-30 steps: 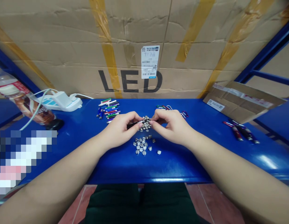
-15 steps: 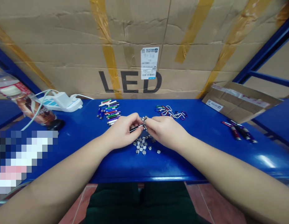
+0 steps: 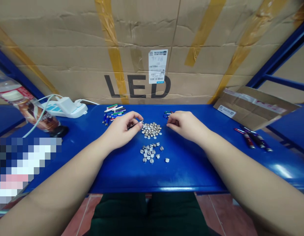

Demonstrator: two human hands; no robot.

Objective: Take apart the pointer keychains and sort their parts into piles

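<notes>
My left hand (image 3: 120,129) is closed on a small dark pen-shaped flashlight (image 3: 135,124), its silver tip pointing at a heap of small silver discs (image 3: 151,129). My right hand (image 3: 185,124) rests on the blue table (image 3: 191,164) at the right of that heap, fingers curled over a pile of coloured carabiner clips (image 3: 168,113); what they hold is hidden. A second, looser group of silver caps (image 3: 150,154) lies nearer to me. Several coloured mini flashlights (image 3: 114,113) lie behind my left hand.
A large cardboard box marked LED (image 3: 137,86) stands along the table's back. A white power strip (image 3: 66,107) and a plastic bottle (image 3: 26,108) lie at the left. A flat cardboard piece (image 3: 252,105) and several dark red flashlights (image 3: 254,139) are at the right.
My hands were joined over the disc heap on the flashlight. They have separated: the left drew back left with the flashlight, the right went right and back to the carabiner clips.
</notes>
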